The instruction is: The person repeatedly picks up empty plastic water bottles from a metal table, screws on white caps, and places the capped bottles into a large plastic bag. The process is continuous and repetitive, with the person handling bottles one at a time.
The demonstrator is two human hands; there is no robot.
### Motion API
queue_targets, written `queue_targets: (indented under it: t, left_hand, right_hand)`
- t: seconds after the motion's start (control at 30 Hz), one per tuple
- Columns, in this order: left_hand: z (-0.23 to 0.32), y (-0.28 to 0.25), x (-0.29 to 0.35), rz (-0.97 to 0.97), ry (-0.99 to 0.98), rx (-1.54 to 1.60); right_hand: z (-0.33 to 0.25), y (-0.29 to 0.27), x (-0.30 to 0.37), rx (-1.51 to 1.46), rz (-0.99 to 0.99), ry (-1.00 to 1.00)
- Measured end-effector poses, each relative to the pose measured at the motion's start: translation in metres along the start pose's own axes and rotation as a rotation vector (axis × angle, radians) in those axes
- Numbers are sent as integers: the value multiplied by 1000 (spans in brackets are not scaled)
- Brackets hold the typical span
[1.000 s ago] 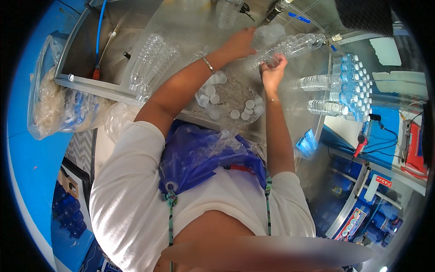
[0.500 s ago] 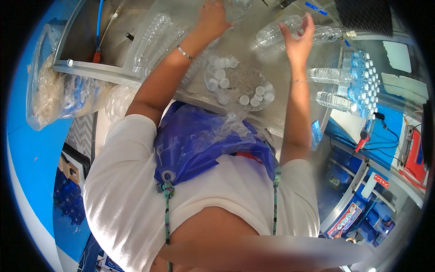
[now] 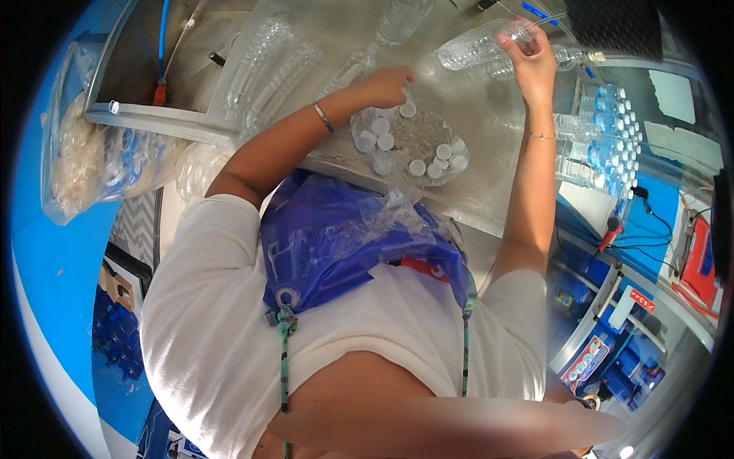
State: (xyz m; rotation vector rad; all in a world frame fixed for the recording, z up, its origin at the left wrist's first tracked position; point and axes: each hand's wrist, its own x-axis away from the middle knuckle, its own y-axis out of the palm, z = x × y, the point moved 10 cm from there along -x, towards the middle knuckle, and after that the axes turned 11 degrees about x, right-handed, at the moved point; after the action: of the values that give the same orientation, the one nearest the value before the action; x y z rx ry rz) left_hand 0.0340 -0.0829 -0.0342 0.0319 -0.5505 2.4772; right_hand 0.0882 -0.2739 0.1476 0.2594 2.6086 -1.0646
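Note:
Tilted on its side, a clear plastic bottle is held near its neck end by my right hand, with thumb and fingers around it. My left hand is curled above a clear plastic bag or tray of white bottle caps. One white cap lies just under its fingers. Whether the left fingers hold anything is hidden. Beyond the left hand an open clear bottle stands on the metal worktop. Other clear bottles lie left of it.
Rows of filled, white-capped bottles stand at the right. A metal basin with a blue hose is at the far left. Below it hangs a clear bag. A dark mesh panel overhangs the top right.
My left hand has come from the bottle at the top down to the caps. My right hand has shifted slightly right, its fingers closing around the clear bottle's neck end.

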Motion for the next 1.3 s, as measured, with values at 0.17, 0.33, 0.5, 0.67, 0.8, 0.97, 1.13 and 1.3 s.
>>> queue_targets:
  t: [0.17, 0.33, 0.5, 0.67, 0.8, 0.97, 1.13, 1.3]
  left_hand:
    - [39, 5, 11, 176, 266, -540]
    - [53, 40, 5, -15, 411, -783]
    - [29, 24, -54, -22, 155, -66]
    - [-4, 53, -133, -85, -344, 813]
    - [-8, 54, -152, 10, -359, 1141]
    - [26, 24, -134, 34, -93, 795]
    - [115, -34, -44, 351, 361, 19]
    - [184, -116, 45, 827, 975, -347]
  right_hand:
    - [20, 17, 5, -280, -186, 287]
    - [75, 90, 61, -1038, -490, 801]
    - [113, 128, 90, -1518, -606, 1044]
    - [99, 88, 87, -1197, -532, 927]
    - [66, 11, 70, -459, -396, 608]
    - [36, -40, 45, 232, -117, 288]
    - [7, -4, 42, 259, 107, 39]
    - [1, 9, 35, 291, 176, 97]
